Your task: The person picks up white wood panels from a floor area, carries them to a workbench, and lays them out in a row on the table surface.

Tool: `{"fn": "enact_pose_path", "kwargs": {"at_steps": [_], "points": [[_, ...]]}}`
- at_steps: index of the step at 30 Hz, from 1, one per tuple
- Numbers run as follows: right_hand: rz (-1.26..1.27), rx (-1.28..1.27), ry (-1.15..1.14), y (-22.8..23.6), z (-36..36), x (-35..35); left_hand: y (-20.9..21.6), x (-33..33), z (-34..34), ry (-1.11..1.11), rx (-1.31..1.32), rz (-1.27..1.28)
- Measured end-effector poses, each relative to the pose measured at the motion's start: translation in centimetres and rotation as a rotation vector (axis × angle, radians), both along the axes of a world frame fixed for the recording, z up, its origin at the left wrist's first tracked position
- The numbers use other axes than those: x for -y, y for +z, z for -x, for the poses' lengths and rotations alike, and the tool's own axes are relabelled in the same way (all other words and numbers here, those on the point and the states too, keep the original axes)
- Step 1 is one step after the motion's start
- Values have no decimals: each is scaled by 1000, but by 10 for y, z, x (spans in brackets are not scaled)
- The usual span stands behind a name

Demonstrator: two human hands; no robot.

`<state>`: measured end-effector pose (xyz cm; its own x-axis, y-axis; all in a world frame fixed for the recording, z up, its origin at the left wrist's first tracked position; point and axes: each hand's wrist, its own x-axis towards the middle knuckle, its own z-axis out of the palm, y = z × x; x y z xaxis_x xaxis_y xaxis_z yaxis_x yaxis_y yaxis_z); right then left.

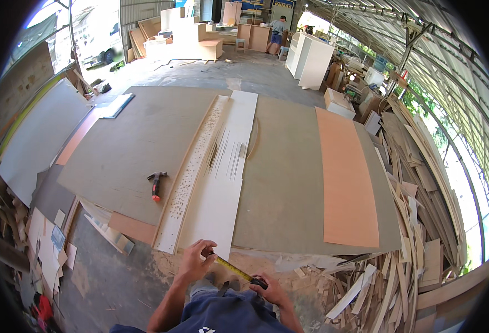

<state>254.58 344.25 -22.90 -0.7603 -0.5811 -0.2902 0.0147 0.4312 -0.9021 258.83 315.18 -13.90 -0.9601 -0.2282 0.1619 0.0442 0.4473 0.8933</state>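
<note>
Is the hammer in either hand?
No: the hammer lies on the grey board, while the left hand and right hand hold the tape drawn out between them.

Metal measuring tape (234,269), matt tabletop (283,188), rough wood offcuts (391,283)

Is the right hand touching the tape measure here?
Touching. The head view shows the right hand gripping the tape measure by its black case.
</note>
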Motion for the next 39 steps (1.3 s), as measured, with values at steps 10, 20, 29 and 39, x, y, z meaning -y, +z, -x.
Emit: {"fn": "enact_pose_path", "kwargs": {"at_steps": [10, 20, 29, 39], "points": [[-3, -113, 129, -10, 4, 18, -5, -11, -5, -102, 99, 115], [-16, -197, 223, -3, 17, 33, -21, -14, -14, -157, 194, 156], [-76, -305, -123, -20, 30, 31, -40, 1, -26, -21, 235, 149], [-288, -520, -402, -45, 113, 22, -34, 19, -49, 113, 282, 144]]}}
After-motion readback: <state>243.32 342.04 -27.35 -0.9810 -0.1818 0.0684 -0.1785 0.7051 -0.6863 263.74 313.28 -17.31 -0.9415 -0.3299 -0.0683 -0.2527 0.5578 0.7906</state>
